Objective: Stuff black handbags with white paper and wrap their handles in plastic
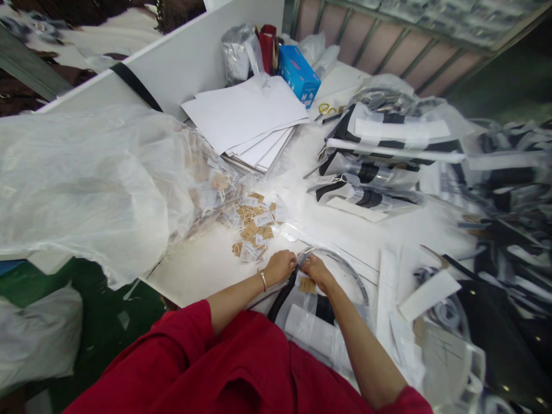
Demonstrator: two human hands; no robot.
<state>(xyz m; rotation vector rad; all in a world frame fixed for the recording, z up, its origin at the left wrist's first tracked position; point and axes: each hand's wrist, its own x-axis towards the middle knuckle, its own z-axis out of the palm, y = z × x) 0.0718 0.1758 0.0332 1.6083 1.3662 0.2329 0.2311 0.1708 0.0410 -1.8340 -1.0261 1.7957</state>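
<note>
Right in front of me lies a black bag (324, 309) with clear plastic and white paper around it. Its arched handle (351, 270) is wrapped in plastic. At the left foot of the handle, my left hand (281, 267) is closed in a pinch. My right hand (319, 272) is closed just across from it, fingertips against the handle's foot. A brown hang tag (307, 284) hangs right below the right fingertips. Whatever is between the fingers of either hand is too small to make out. Beyond the left hand lies a heap of brown and white hang tags (254, 227) with strings.
A large translucent plastic bag (99, 190) covers the table's left side. White sheets (254, 112) are stacked behind the tags, near a blue box (299, 75). Wrapped black bags (375, 167) are piled at the back right. More bags and packing (509, 322) crowd the right.
</note>
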